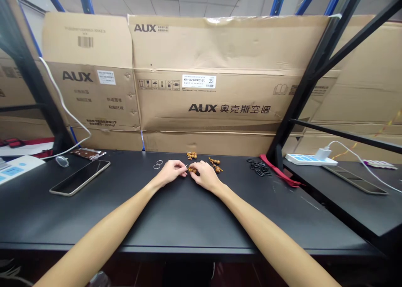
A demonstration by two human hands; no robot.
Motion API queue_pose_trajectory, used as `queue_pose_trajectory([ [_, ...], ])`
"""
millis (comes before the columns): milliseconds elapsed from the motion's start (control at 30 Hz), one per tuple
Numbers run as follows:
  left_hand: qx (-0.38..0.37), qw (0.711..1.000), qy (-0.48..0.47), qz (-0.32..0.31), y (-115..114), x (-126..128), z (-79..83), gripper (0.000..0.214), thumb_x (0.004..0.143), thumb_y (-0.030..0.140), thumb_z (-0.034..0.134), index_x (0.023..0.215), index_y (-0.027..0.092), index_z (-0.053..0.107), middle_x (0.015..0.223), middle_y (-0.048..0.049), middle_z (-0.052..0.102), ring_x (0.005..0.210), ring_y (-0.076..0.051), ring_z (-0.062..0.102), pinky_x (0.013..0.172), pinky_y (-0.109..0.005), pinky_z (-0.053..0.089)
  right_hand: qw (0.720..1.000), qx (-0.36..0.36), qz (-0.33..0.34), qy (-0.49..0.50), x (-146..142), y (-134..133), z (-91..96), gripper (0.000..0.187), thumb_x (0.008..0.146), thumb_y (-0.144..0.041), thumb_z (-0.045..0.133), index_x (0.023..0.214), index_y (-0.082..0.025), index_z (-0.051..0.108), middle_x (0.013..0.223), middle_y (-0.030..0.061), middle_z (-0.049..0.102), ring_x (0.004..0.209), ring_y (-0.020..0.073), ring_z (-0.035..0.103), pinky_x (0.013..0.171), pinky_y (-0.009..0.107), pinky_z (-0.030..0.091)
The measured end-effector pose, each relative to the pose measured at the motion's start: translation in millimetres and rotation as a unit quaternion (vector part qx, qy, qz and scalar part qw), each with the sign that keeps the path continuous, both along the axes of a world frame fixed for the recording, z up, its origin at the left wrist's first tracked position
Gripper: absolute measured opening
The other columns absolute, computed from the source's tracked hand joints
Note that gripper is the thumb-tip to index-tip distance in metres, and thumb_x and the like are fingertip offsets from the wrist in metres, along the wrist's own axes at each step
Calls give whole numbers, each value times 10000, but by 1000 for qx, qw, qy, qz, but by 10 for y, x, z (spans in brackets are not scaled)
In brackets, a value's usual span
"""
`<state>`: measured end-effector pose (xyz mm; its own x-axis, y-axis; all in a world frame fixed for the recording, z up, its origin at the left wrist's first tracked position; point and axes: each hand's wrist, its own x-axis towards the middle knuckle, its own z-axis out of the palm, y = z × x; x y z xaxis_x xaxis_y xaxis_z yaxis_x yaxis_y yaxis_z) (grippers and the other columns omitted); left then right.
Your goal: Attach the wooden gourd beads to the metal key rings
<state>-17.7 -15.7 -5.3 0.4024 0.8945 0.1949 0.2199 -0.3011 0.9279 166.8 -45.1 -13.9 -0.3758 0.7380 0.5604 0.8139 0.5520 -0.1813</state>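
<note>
Both my hands meet at the middle of the black table. My left hand (173, 171) is closed, thumb and fingers pinched on a key ring, of which only a thin shiny edge shows at the fingertips. My right hand (204, 174) is closed with its fingertips on a small brown gourd-shaped pendant (192, 170), partly hidden by the fingers. To the left of my left hand lie key rings (158, 165). More brown gourd pendants lie beyond my hands (191, 155) and just right of my right hand (216, 165).
Several black oval links (259, 167) lie at the right beside a red strap (279, 172). A phone (81, 178) and a white power strip (19, 170) are at the left. A cardboard wall (204, 124) stands behind, with black shelf posts (301, 86) at the sides.
</note>
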Motion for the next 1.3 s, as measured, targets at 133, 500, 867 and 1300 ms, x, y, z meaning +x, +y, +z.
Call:
queue_pose_trajectory([
  [133,-2,1000,-8,-4,19,0,-22,270,722,377,687,759,127,590,674,-55,696,675,-175,676,724,-321,539,1000,-4,-2,1,2,-3,1,213,828,-234,548,1024,-191,620,912,64,652,851,187,562,780,293,422],
  [500,13,1000,14,-20,59,-32,-56,322,717,448,670,768,135,618,739,-63,706,747,-185,671,783,-325,509,1000,-19,-2,0,8,-10,6,292,798,-206,566,1089,-181,581,897,65,623,813,179,560,775,286,417],
  [867,131,982,133,31,61,-71,-24,267,792,381,544,773,139,657,717,-30,672,660,-153,599,635,-255,452,998,4,60,-16,34,36,-38,158,824,-198,566,970,-191,628,852,49,648,812,183,518,770,301,406],
  [1300,376,836,389,87,-94,-68,51,167,861,229,498,901,219,660,823,-51,694,754,-195,633,688,-266,414,993,35,100,-46,2,9,-28,130,828,-185,555,917,-186,649,822,55,599,821,180,482,770,309,400],
])
